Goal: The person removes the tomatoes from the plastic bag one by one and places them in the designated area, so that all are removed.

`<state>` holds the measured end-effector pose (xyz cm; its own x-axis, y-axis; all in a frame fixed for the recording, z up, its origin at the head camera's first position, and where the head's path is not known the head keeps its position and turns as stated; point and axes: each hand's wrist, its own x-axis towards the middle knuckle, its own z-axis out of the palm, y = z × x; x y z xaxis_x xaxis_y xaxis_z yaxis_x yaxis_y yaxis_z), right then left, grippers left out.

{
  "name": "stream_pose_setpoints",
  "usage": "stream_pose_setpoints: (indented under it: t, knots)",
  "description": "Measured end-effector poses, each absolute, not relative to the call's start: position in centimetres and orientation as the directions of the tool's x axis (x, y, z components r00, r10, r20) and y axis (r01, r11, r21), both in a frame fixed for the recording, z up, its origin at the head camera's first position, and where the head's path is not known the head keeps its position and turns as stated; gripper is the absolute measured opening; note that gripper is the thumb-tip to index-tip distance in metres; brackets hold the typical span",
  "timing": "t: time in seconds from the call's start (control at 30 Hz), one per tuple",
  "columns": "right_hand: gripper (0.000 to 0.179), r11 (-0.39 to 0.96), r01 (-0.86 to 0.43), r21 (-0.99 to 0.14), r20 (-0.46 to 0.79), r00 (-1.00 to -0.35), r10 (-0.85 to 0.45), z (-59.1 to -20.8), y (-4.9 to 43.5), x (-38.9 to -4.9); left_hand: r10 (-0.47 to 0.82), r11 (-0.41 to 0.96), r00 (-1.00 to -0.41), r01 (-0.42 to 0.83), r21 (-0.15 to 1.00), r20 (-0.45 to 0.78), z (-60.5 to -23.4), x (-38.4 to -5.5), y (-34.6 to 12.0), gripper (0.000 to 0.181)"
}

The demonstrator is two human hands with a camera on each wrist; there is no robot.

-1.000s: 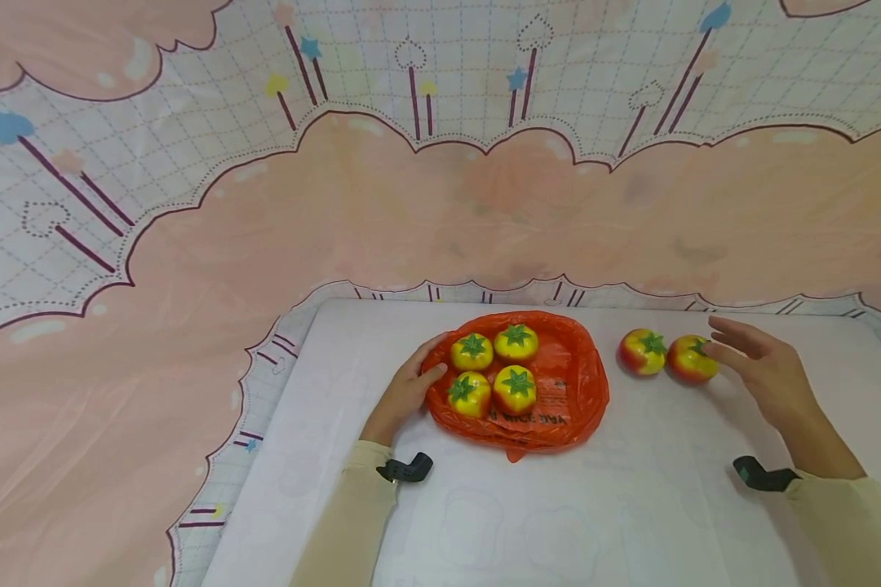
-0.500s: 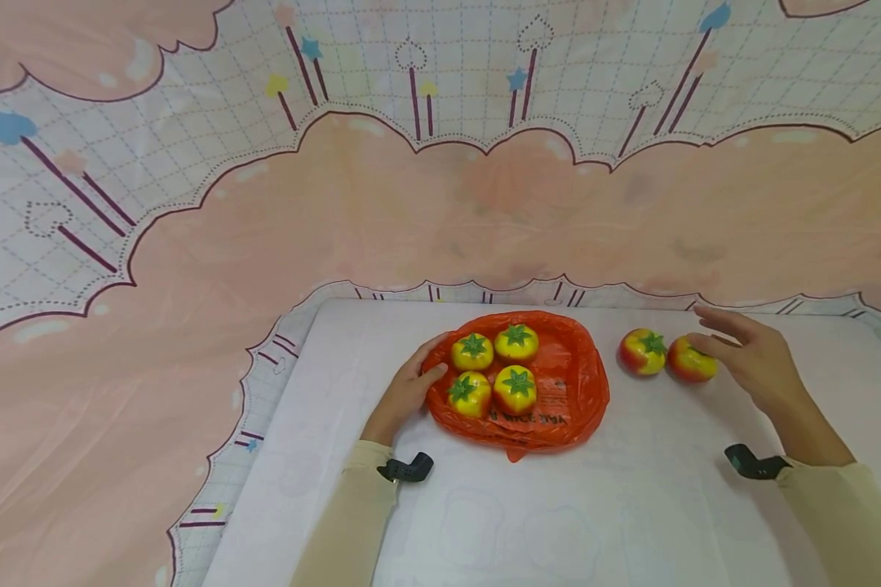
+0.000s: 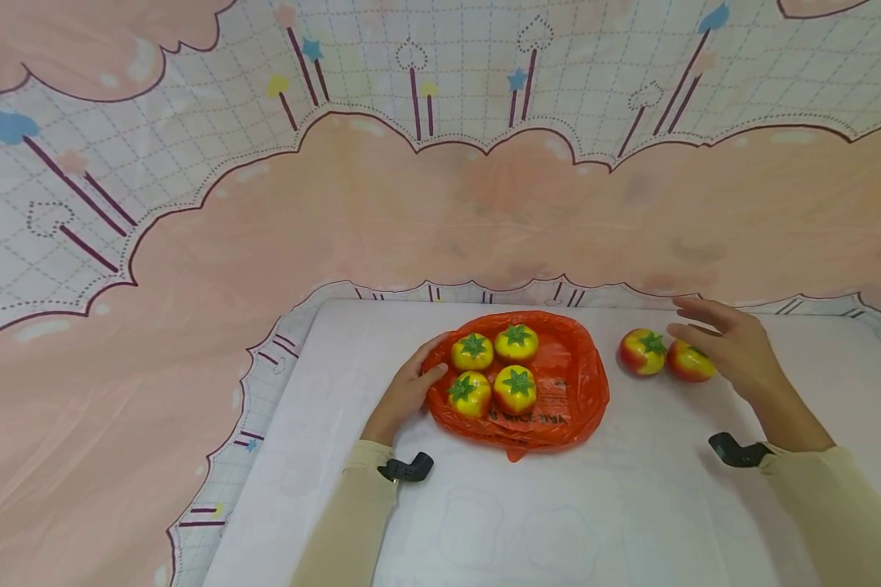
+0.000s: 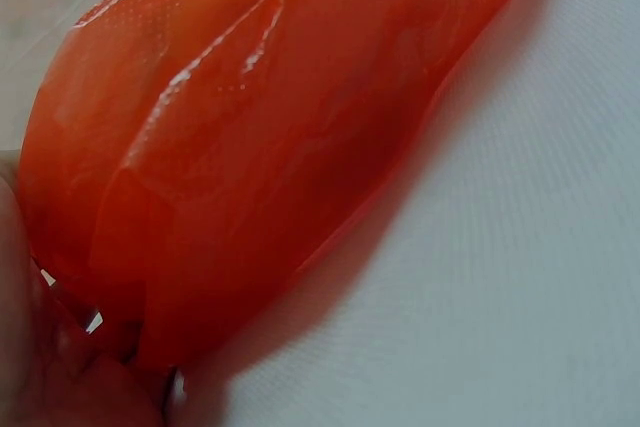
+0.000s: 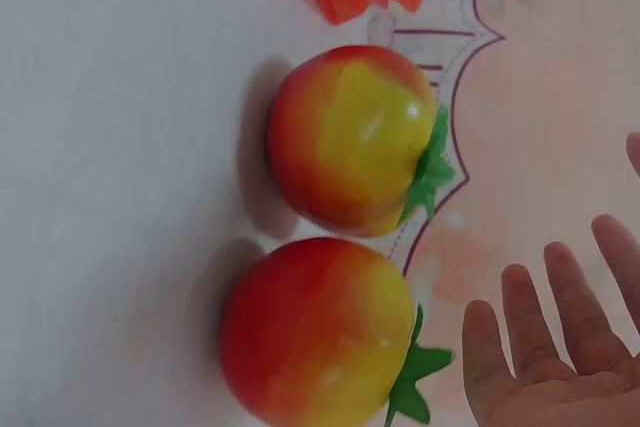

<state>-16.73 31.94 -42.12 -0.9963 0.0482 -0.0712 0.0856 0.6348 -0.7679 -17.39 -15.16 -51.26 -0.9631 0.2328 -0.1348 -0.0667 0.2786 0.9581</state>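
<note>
A red plastic bag (image 3: 576, 375) lies spread open on the white table in the head view. Several yellow-and-red artificial tomatoes (image 3: 515, 390) with green star-shaped tops sit in its left part. My left hand (image 3: 405, 393) grips the bag's left rim, thumb over the edge; its other fingers are mostly hidden by the plastic. To the right stand two more tomatoes, a left one (image 3: 642, 352) and a right one (image 3: 688, 364). Above the right one hovers my right hand (image 3: 741, 350), fingers extended and holding nothing. In the right wrist view that hand stays apart from both tomatoes.
The white table (image 3: 529, 522) ends at a patterned cloth backdrop (image 3: 484, 212), close behind the bag and the two tomatoes. Black wrist devices are on both arms, a left device (image 3: 407, 468) and a right device (image 3: 737, 451).
My right hand has moved left, from beside the right tomato to above it, and now covers part of its top. The left hand, bag and tomatoes have stayed in place.
</note>
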Motion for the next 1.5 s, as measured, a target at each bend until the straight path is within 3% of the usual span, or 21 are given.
stream_pose_setpoints:
  t: [0.43, 0.87, 1.5]
  knots:
    - [0.067, 0.629, 0.057, -0.776, -0.071, -0.997, 0.002, -41.8, 30.1, -17.6, 0.235, 0.282, -0.96, -0.081, 0.956, -0.151, -51.4, -17.6, -15.2, 0.048]
    - [0.077, 0.627, 0.05, -0.778, -0.119, -0.99, -0.07, -41.0, 27.8, -18.2, 0.242, 0.281, -0.958, -0.079, 0.956, -0.151, -51.5, -17.7, -15.4, 0.049]
    - [0.065, 0.599, 0.004, -0.8, -0.114, -0.983, -0.146, -41.2, 25.0, -19.1, 0.23, 0.288, -0.961, -0.083, 0.954, -0.153, -51.3, -17.6, -15.2, 0.049]
